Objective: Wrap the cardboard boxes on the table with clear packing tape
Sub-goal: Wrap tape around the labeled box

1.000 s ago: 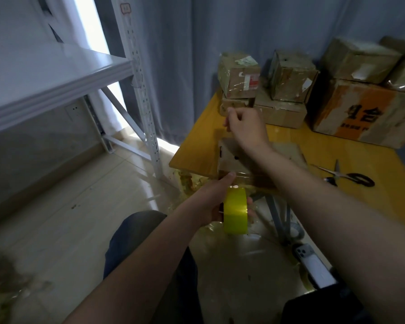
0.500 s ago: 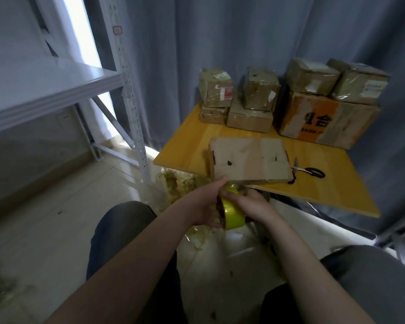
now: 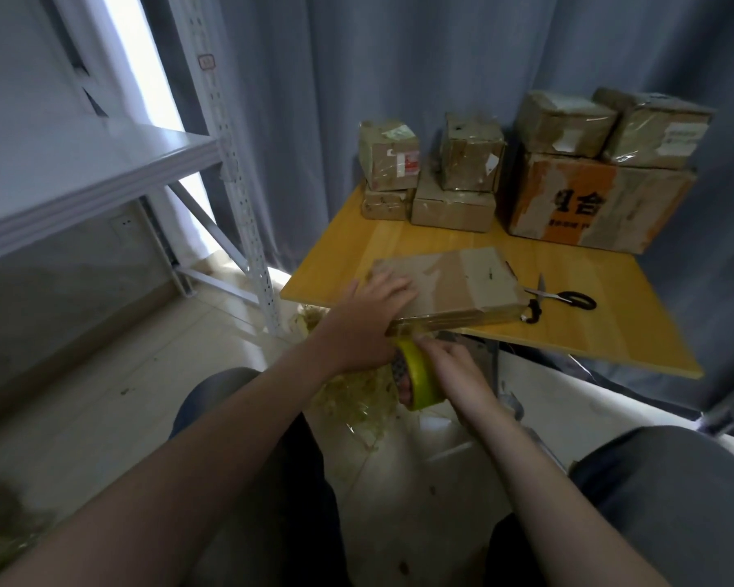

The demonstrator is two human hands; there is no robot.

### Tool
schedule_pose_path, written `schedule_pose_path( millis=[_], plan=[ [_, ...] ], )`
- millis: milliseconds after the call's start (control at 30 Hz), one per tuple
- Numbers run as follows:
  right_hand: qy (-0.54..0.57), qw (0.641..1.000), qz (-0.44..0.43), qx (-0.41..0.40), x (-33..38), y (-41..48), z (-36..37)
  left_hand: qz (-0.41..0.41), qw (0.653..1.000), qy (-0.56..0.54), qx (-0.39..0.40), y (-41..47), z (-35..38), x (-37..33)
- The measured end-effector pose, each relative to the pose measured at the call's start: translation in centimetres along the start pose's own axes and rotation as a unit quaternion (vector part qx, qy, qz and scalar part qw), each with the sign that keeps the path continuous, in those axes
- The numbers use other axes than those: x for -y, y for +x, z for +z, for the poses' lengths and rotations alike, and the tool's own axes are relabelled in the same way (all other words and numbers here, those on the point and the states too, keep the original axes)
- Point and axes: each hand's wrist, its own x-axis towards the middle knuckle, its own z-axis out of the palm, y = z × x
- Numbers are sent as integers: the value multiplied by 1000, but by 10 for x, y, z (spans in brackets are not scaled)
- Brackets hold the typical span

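Legs: the person's legs [image 3: 674, 502] are showing at the bottom, one under each forearm, in dark trousers.
Scraps: a crumpled heap of used tape scraps [image 3: 352, 400] is lying on the floor just below and left of the right hand.
Right hand: the right hand [image 3: 454, 370] is gripping the roll from its right side, fingers curled round it, just below the table's near edge.
Roll: the yellow-green roll [image 3: 420, 377] is standing on edge between the two wrists, touching the right hand and just under the left one.
Tape: a shiny strip of tape [image 3: 454, 322] is running from above the roll along the box's near side, to the right of the left hand.
Left hand: the left hand [image 3: 373, 315] is lying flat on the box's near left corner, fingers straight and slightly spread, pressing down.
Box: the flat box [image 3: 462, 277] is lying at the table's near edge, under the left hand and above the right hand.
Table: the yellow wooden table [image 3: 590, 332] is stretching away and to the right of both hands.
Scissors: black-handled scissors [image 3: 564, 295] are lying on the table just right of the box, well right of the hands.
Stack: a stack [image 3: 590, 205] of taped boxes is sitting at the table's far side, well beyond the hands.
Shelf: a white metal shelf [image 3: 102, 163] is standing far left of the left hand.
Curtain: a grey curtain [image 3: 357, 57] is hanging behind the stack.
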Motion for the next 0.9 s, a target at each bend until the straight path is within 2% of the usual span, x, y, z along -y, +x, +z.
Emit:
schedule_pose_path(
  millis=[67, 167, 267, 433, 533, 633, 767, 833, 900],
  plan=[
    [-40, 998, -36, -24, -6, 1, 0, -14, 997, 73, 33, 6, 13, 5],
    [-93, 989, -95, -68, -17, 5, 3, -25, 991, 120, -43, 11, 30, 11],
    [-66, 989, -111, -78, -26, 3, 8, -16, 983, 151, -100, 13, 39, 13],
    [-58, 993, -78, -68, -34, 8, 13, -42, 989, 112, -91, 19, 40, 11],
    [-48, 995, -57, -68, -36, 7, 13, -19, 993, 89, -72, 20, 37, 14],
    [-45, 992, -86, -77, -41, -1, 14, -18, 997, 66, -42, 21, 19, 13],
    [-44, 978, -148, -137, -38, -8, 9, -15, 998, 30, -61, 21, -19, 5],
    [-54, 967, -184, -169, -29, -8, 5, -39, 996, -18, -76, 20, -36, 2],
    [-52, 962, -210, -167, -20, -7, 3, -76, 990, -90, -81, 19, -46, 1]
  ],
)
